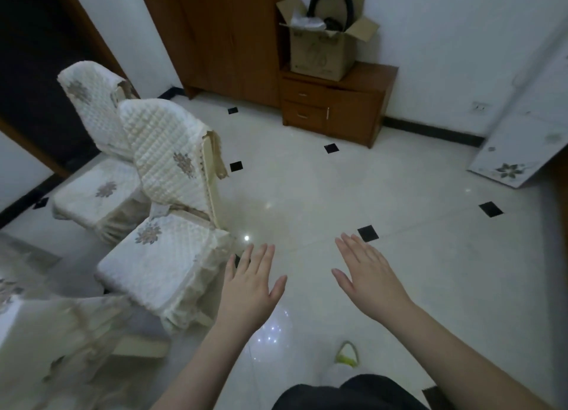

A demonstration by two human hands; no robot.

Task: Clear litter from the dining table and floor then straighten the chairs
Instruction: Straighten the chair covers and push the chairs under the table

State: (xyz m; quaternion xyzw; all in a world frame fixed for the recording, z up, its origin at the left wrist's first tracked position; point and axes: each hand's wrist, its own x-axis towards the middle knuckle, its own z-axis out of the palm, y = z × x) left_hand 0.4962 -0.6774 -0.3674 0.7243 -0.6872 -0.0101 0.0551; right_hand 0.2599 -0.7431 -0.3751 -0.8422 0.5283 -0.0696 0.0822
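Both my hands are out in front of me over the floor (338, 200), holding nothing at all: left hand (250, 286) flat with the fingers straight and together, thumb sticking out to the side, right hand (368, 274) the same deal, palm down and fingers stretched forward. Neither one is touching anything. The near chair (166, 225) sits just to the left of my left hand, its padded seat corner close to my fingertips, back turned toward the room. A second chair (95, 151) is right behind it, nearly touching it, closer to the dark doorway. Both wear quilted cream covers with a flower print. Bottom left there's a bit of the table (46, 332) under a similar cloth, blurry though. The floor is glossy white tile with small black diamond insets, one just past my right fingertips. Down by my legs there's a yellow-green thing (347, 354) on the floor, can't tell what it is. Farther back, a wooden cabinet (338, 108) with an open cardboard box (322, 53) on top, and a white panel (528, 127) leaning on the right wall.
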